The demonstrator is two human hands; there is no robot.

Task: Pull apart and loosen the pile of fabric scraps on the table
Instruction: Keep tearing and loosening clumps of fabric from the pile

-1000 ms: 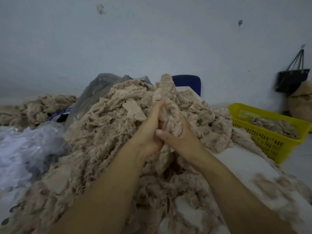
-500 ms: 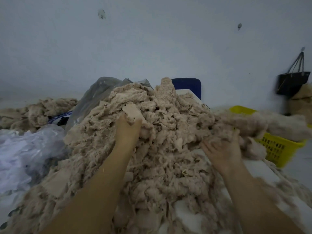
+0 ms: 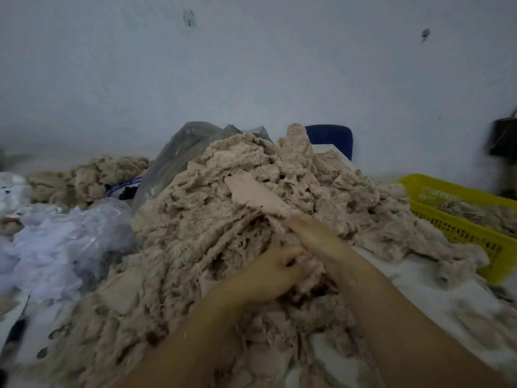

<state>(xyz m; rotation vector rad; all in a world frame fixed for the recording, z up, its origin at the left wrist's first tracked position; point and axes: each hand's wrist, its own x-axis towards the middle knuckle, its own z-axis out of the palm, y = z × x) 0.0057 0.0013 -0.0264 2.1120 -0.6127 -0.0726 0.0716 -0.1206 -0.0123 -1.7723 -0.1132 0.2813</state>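
Note:
A big heap of beige fabric scraps [image 3: 223, 219] covers the middle of the white table [image 3: 414, 278]. My left hand [image 3: 268, 275] sits low on the near face of the heap, fingers curled round a tuft of scraps. My right hand [image 3: 316, 236] lies just beyond and to the right of it, blurred, fingers reaching into the same clump. The two hands touch or nearly touch. The fingertips of the right hand are buried in fabric.
A yellow plastic basket [image 3: 453, 222] with some scraps stands at the right. White plastic sheeting [image 3: 56, 242] lies at the left, a grey plastic bag [image 3: 179, 155] behind the heap, and a blue chair back [image 3: 333, 138] by the wall. Another scrap mound [image 3: 92, 177] lies far left.
Half a second ago the hands were spread apart, the right one flinging scraps toward the basket. Both have come back together low on the front of the heap.

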